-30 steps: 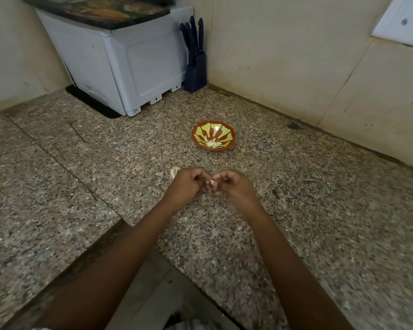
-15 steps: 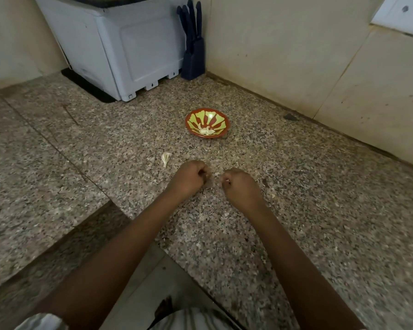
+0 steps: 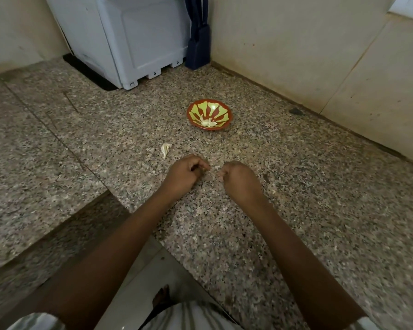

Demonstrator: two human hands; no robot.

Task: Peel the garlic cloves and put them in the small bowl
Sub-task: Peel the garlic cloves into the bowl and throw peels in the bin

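1. A speckled granite counter (image 3: 320, 210) fills most of the scene and runs back into a corner of the room.
2. A pale tiled wall (image 3: 296, 44) rises behind it on the right side.
3. A white appliance (image 3: 134, 36) sits at the back left on a black mat (image 3: 86, 70), with its plain panel facing this way.
4. The person's two bare forearms reach forward over the counter and end side by side, near each other but apart.
5. The left hand (image 3: 185, 173) is curled, knuckles up, with the thumb tip meeting the fingertips on the side facing the other hand. I cannot tell whether anything is pinched there.
6. The right hand (image 3: 240, 179) is also curled, with the fingers tucked under. What is in it, if anything, is hidden from here.
7. A dark blue knife block (image 3: 198, 48) stands upright in the corner, just beside the appliance.
8. The small bowl (image 3: 209, 107), red with yellow-green petals, sits on the counter beyond the hands and well clear of them.
9. Several peeled garlic cloves (image 3: 208, 123) lie together at the bottom of that bowl.
10. One pale garlic piece (image 3: 165, 150) lies on the granite just beyond the left hand. Whether it is a clove or a husk, I cannot say.
11. A small dark mark (image 3: 295, 111) spots the counter near the wall.
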